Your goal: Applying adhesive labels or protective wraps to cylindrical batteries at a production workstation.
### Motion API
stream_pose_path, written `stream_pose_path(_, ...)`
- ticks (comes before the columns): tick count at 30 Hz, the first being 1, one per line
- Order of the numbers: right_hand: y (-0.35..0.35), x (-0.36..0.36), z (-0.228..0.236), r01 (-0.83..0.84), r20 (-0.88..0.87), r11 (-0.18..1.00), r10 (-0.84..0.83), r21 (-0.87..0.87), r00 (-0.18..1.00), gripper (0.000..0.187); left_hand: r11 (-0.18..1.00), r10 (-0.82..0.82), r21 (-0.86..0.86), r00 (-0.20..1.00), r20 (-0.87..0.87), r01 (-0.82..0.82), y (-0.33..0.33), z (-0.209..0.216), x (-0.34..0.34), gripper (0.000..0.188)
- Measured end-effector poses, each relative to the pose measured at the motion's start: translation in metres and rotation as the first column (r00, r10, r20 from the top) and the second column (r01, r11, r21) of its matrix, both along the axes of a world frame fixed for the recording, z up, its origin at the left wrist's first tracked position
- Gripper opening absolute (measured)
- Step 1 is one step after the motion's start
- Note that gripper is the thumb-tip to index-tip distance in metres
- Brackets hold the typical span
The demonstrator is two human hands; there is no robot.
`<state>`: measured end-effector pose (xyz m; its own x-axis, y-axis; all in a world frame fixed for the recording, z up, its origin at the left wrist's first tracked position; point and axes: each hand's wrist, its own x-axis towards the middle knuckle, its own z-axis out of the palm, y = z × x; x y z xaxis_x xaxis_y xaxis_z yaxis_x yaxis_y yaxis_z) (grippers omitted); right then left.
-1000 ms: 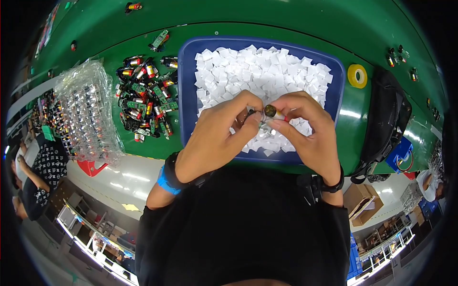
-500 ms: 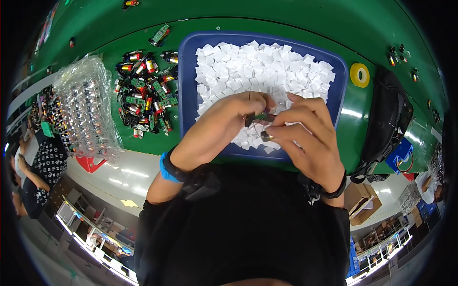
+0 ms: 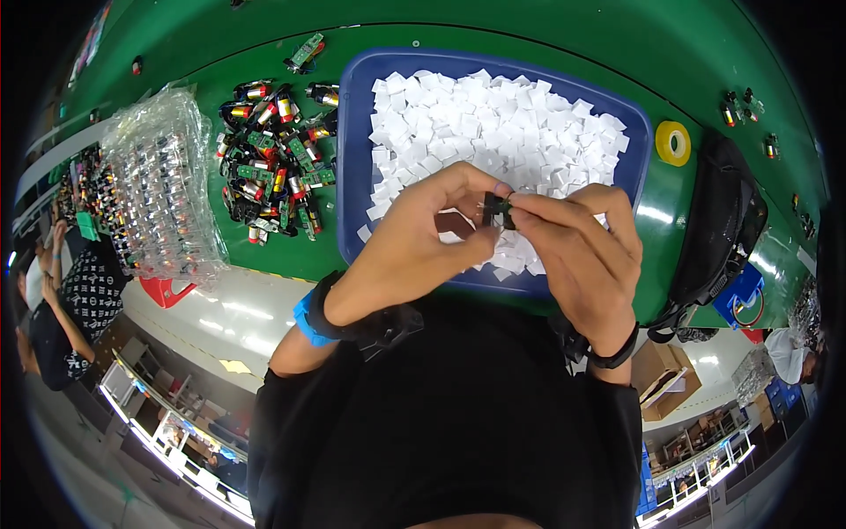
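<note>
Above the near part of a blue tray filled with small white squares, both hands come together on a small electronic assembly. Its visible part is black, with thin pale wires or pins on its left side; the rest is covered by fingers. My left hand pinches it between thumb and index finger. From the other side, the fingertips of my right hand grip it too. Left of the tray lies a pile of similar assemblies with green circuit boards and red-and-yellow cylinders.
Bubble wrap covers rows of parts at the left. A yellow tape roll and a black pouch lie right of the tray, near a blue device. Other people work at the left. A cardboard box stands lower right.
The assembly has turned between my fingers: its green board and loose wires are now mostly out of sight and a black part shows. My left thumb and index finger have spread into a ring-shaped pinch.
</note>
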<state>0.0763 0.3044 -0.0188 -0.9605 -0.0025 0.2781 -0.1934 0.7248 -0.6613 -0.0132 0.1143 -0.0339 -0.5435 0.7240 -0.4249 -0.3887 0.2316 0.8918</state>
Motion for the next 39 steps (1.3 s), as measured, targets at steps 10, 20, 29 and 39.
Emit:
stream_pose_path(10,-0.006,-0.009,0.014,0.155,-0.042,0.988,-0.156,-0.027,0.987,0.031,0.982,0.122,0.124,0.977,0.177,-0.145,-0.006,0.004,0.000,0.034)
stream_pose_path(20,-0.021,0.005,0.004,0.271,0.249,0.830,-0.165,-0.487,0.954,0.024,0.966,0.150,0.210,0.989,0.020,-0.151,-0.008,0.002,0.000,0.036)
stream_pose_path(29,-0.019,0.010,0.011,0.249,0.260,0.812,-0.124,-0.528,0.958,0.021,0.970,0.204,0.192,0.934,-0.294,-0.152,-0.005,0.013,0.006,0.035)
stream_pose_path(39,-0.016,0.006,0.003,0.286,0.344,0.696,-0.059,-0.659,0.937,0.017,0.995,0.098,0.054,0.712,-0.696,-0.084,0.011,0.022,-0.002,0.028)
